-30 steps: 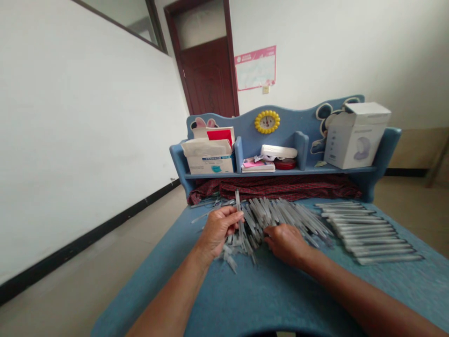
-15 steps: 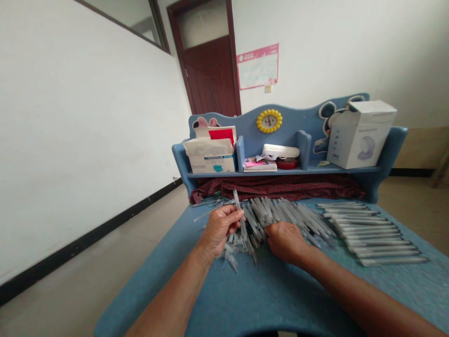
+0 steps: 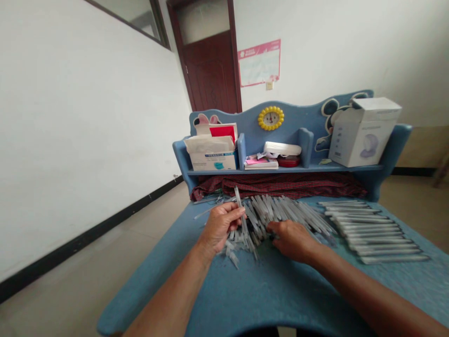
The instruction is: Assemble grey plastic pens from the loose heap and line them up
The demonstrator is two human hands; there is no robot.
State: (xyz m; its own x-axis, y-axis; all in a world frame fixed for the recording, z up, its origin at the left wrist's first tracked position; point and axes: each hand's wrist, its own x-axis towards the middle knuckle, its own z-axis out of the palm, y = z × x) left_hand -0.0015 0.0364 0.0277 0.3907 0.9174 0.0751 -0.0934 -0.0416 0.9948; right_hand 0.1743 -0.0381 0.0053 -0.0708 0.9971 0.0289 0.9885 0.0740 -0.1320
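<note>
A loose heap of thin grey plastic sticks (image 3: 280,213) lies on the blue table (image 3: 266,290). My left hand (image 3: 220,227) is closed round one grey stick (image 3: 239,206), which stands nearly upright between thumb and fingers at the heap's left edge. My right hand (image 3: 293,238) rests palm down on the near side of the heap, its fingers curled into the sticks; what it grips is hidden. To the right, a neat row of grey sticks (image 3: 372,231) lies side by side.
A blue shelf (image 3: 280,168) at the table's far end holds a white box (image 3: 363,133), a mask box (image 3: 212,157), papers and a yellow clock (image 3: 271,118). Red checked cloth (image 3: 280,183) lies under it. A dark door (image 3: 210,65) stands behind; bare floor on the left.
The view has tilted down slightly. My right hand has slid a little right along the heap's near side. My left hand keeps the upright stick in place.
</note>
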